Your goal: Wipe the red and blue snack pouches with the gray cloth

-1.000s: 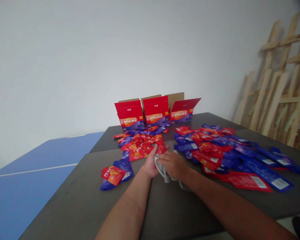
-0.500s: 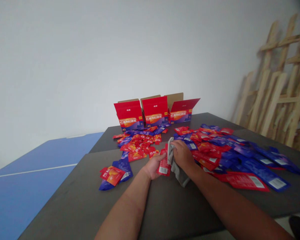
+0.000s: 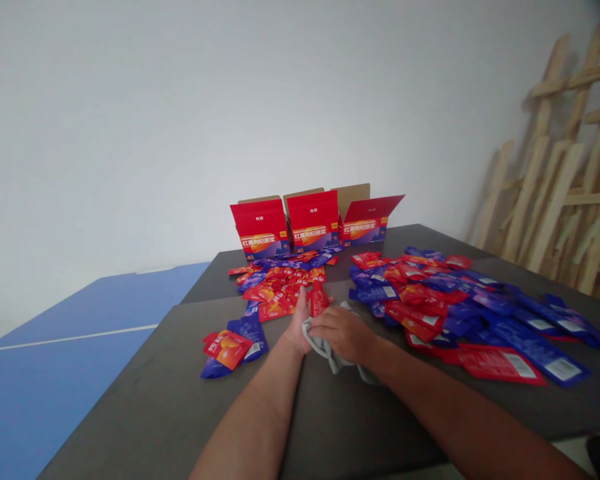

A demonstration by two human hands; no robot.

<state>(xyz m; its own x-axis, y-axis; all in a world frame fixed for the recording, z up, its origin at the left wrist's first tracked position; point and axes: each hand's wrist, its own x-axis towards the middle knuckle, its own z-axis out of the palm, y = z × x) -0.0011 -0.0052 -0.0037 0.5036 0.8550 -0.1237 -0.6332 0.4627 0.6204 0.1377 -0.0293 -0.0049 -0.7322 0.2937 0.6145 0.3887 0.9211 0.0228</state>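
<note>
Left hand (image 3: 297,328), part-curled, holds a red pouch (image 3: 319,301); right hand (image 3: 349,333), closed on grey cloth (image 3: 334,363), hides the pouch's lower end and most left fingers.

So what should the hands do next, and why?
Perhaps the right hand could slide the grey cloth away from the person, along the red sachet. The left hand holds the sachet, and its far part shows uncovered, while the cloth and right hand hide the near part.
</note>
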